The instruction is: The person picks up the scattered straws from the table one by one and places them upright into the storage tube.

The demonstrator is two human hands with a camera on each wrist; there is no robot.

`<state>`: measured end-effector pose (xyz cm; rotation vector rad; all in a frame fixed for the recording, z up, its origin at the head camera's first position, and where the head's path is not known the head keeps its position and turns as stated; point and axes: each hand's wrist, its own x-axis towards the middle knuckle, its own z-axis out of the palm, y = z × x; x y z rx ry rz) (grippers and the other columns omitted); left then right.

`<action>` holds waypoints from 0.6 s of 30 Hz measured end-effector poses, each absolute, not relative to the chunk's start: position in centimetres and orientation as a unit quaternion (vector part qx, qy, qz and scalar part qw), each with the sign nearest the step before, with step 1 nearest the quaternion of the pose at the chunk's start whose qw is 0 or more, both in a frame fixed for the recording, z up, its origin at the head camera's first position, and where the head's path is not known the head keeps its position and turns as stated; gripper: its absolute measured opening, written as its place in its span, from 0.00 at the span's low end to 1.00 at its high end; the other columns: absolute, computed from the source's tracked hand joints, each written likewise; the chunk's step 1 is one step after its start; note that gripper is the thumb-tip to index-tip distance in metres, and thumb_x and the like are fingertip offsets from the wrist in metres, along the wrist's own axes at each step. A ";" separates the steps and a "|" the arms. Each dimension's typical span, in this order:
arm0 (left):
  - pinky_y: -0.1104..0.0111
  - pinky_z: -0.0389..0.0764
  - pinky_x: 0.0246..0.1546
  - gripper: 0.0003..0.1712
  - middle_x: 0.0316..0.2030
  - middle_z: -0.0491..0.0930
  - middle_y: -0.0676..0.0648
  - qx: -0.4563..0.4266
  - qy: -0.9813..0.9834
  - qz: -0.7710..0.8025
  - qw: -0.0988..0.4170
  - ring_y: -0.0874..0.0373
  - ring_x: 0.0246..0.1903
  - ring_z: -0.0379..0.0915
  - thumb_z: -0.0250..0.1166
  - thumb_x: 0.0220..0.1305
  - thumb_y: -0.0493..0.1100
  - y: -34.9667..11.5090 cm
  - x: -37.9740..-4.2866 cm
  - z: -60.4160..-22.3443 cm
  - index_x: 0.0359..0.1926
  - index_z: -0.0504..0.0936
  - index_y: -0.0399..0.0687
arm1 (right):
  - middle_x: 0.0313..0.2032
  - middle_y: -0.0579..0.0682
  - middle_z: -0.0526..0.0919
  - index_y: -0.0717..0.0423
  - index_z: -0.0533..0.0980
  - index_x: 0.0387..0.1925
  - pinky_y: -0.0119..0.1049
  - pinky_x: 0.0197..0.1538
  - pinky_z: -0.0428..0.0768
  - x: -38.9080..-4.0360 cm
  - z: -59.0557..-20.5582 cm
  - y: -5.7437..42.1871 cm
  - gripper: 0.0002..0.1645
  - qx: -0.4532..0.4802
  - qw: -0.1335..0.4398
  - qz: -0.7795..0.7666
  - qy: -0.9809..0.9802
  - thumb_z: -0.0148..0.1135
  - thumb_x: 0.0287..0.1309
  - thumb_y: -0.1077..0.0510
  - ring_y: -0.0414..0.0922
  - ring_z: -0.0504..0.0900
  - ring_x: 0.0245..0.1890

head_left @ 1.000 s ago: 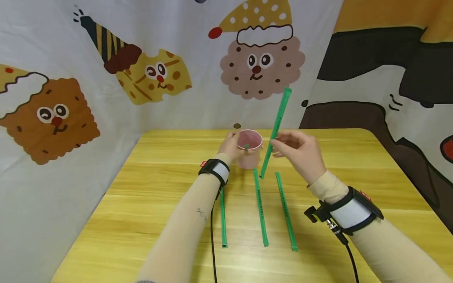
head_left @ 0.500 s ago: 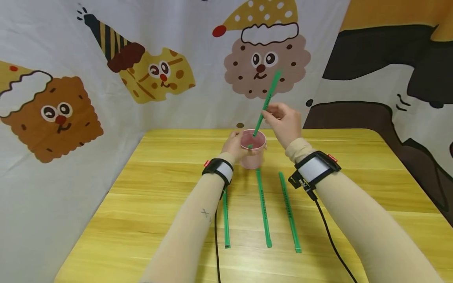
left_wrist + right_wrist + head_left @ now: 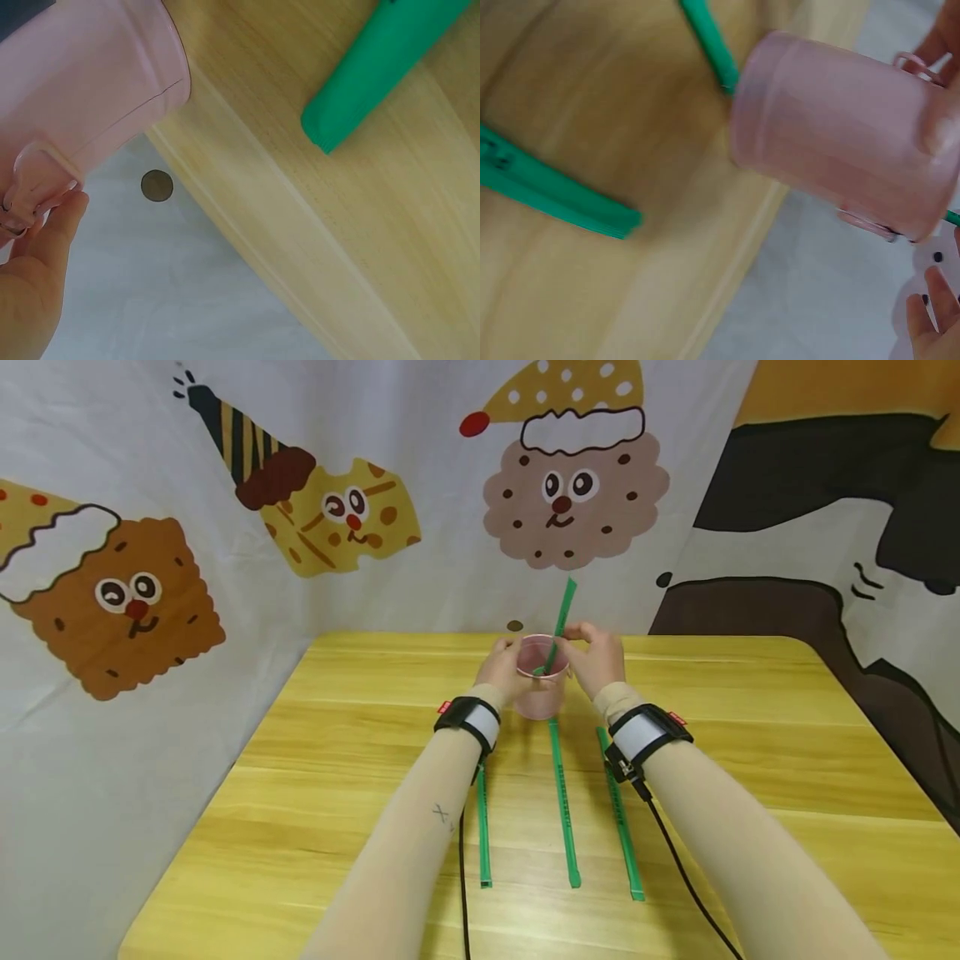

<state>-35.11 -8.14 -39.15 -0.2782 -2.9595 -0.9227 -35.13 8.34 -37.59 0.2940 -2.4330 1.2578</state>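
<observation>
A small pink bucket (image 3: pixel 538 703) stands toward the back of the wooden table, with handle loops on its sides. My left hand (image 3: pixel 501 672) grips its left side near the rim. Pinched between the thumb and fingers of my right hand (image 3: pixel 602 662) is a long green paper-wrapped straw (image 3: pixel 566 605), tilted, its lower end inside the bucket. Another green tip (image 3: pixel 537 672) shows inside the bucket by the front rim. On the table in front lie a left straw (image 3: pixel 483 835), a middle straw (image 3: pixel 565 806) and a right straw (image 3: pixel 624 839), the last partly behind my right wrist.
The wooden table (image 3: pixel 330 752) ends just behind the bucket, against a hanging cloth (image 3: pixel 442 585) printed with cartoon snacks. Each wrist wears a strapped camera, and black cables, such as the right cable (image 3: pixel 686 881), trail toward the front edge.
My right hand has carried the straw left, from beside the bucket to above it, then lowered its end inside. My left hand stays on the bucket; the head view shifted slightly.
</observation>
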 end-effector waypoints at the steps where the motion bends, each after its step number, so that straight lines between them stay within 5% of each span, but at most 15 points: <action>1: 0.61 0.70 0.69 0.58 0.71 0.62 0.39 -0.089 -0.951 -0.296 0.014 0.45 0.67 0.67 0.76 0.52 0.59 -8.1 -35.1 -39.2 0.76 0.57 0.45 | 0.46 0.59 0.87 0.63 0.82 0.46 0.41 0.42 0.80 -35.1 -37.9 8.4 0.15 0.102 0.187 0.444 -0.870 0.65 0.63 0.57 0.56 0.85 0.45; 8: 0.60 0.69 0.69 0.59 0.71 0.62 0.39 -0.090 -0.950 -0.299 0.013 0.45 0.67 0.66 0.76 0.52 0.59 -8.1 -35.0 -39.1 0.76 0.56 0.42 | 0.46 0.60 0.87 0.62 0.83 0.47 0.52 0.54 0.79 -34.7 -39.4 8.7 0.15 0.102 0.179 0.417 -0.885 0.65 0.61 0.58 0.58 0.83 0.51; 18: 0.59 0.70 0.69 0.59 0.72 0.61 0.39 -0.090 -0.948 -0.306 0.007 0.45 0.67 0.66 0.75 0.54 0.58 -8.2 -34.9 -39.2 0.77 0.54 0.44 | 0.48 0.60 0.86 0.62 0.82 0.48 0.53 0.59 0.78 -34.1 -40.3 8.6 0.15 0.100 0.155 0.419 -0.889 0.64 0.63 0.57 0.58 0.81 0.55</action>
